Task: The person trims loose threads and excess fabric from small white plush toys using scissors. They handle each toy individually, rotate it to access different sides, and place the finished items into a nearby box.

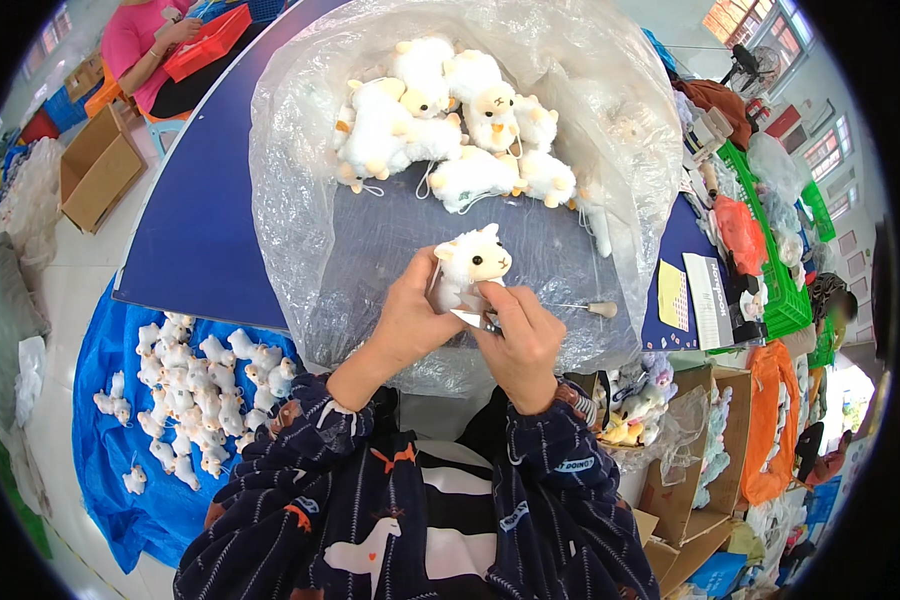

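Note:
A white plush sheep (472,262) with a cream face and black eyes is held upright in my left hand (410,310), whose fingers wrap its back and side. My right hand (522,335) is closed on small scissors (473,320), with pale blades pointing left below the toy's body. Its fingertips also touch the front of the toy, and most of the scissors' handle is hidden by my fingers. To the right of that hand, an awl (600,309) with a light handle and thin metal shaft lies on the plastic sheet (370,250).
Several finished-looking plush sheep (475,175) with loops are heaped at the table's far side. Many smaller white plush pieces (185,395) lie on a blue tarp (110,490) at left. Papers (708,300) and green crates (785,305) stand right; a co-worker (140,45) sits far left.

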A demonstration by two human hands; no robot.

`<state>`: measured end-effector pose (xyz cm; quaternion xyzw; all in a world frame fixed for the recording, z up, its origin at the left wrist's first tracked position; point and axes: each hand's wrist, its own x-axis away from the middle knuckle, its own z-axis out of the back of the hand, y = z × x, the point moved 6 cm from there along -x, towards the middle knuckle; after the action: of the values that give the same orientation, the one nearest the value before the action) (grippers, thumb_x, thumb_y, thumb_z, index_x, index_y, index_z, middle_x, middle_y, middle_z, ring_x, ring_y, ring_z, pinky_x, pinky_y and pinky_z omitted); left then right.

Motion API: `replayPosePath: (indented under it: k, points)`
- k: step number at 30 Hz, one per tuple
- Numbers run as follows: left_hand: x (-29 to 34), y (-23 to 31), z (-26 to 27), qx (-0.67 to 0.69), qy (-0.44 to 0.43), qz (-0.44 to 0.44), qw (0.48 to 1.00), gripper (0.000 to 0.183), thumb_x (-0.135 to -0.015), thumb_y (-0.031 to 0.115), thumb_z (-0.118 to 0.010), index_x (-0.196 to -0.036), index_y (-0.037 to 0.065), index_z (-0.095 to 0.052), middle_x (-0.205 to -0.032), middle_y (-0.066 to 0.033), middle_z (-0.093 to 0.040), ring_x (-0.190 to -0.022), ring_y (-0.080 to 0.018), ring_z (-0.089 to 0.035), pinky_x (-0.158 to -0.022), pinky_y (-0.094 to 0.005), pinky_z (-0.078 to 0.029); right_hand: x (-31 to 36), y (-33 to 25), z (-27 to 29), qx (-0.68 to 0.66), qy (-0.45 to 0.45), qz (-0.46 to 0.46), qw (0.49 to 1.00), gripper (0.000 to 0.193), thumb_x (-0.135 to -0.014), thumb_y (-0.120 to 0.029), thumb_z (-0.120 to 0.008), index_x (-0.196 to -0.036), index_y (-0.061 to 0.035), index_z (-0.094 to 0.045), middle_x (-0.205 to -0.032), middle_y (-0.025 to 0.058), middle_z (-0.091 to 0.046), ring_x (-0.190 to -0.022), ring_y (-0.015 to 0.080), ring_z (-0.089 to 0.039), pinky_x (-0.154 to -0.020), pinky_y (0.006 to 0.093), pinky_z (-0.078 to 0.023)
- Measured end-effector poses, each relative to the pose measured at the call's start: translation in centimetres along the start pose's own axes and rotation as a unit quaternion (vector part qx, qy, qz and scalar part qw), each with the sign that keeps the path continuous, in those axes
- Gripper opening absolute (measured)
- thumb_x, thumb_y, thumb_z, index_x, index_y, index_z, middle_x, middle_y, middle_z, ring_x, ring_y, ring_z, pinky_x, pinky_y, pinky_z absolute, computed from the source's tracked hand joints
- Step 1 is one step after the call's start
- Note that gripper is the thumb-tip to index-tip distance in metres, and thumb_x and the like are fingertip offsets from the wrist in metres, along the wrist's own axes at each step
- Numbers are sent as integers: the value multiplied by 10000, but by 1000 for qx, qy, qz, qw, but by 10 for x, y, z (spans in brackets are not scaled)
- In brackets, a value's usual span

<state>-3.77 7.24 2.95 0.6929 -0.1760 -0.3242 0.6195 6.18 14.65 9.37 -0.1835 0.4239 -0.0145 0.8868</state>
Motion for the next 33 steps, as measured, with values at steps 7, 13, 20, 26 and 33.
replayPosePath:
  k: [7, 13, 20, 26, 33]
  points:
    - [-1, -3, -1, -46, 8, -12, 999, 551, -678, 159, -728, -1130, 0, -456, -1016, -120, -572, -941, -179, -554, -788, -305, -451, 3, 16, -7, -117, -4, -126, 985, 288, -590, -32, -727, -840, -35, -583, -752, 58, -574, -544, 152, -546, -494, 254, -431]
    - [-4, 4, 2, -16, -9, 18, 1000, 534, -705, 144, -707, -1146, -17, -454, -1031, -118, -573, -933, -166, -552, -793, -292, -452, 3, 16, 12, -180, -98, -145, 968, 311, -647, -111, -745, -901, -18, -591, -770, 74, -574, -588, 146, -544, -520, 259, -432]
    - [-5, 2, 2, -2, -13, 16, 1000, 550, -697, 195, -701, -1133, -40, -462, -1016, -153, -587, -918, -181, -569, -777, -298, -464, 10, 17, 14, 57, -12, 11, 998, 473, -655, -85, -742, -1094, -34, -574, -823, 80, -573, -629, 203, -558, -536, 290, -458]
    - [-5, 6, 1, -21, -9, 11, 1000, 549, -693, 200, -703, -1126, -43, -468, -1010, -155, -585, -912, -186, -570, -778, -301, -460, 11, 16, 10, 104, 35, 69, 992, 455, -630, -49, -748, -1056, -17, -592, -808, 62, -578, -607, 199, -541, -515, 289, -446]
    - [-5, 8, -2, -48, -11, 25, 998, 539, -692, 212, -703, -1114, -33, -474, -1007, -162, -574, -914, -199, -563, -774, -314, -453, 8, 14, 13, 99, 42, 77, 991, 425, -618, -21, -749, -1020, -5, -611, -792, 92, -592, -601, 212, -537, -507, 303, -432]
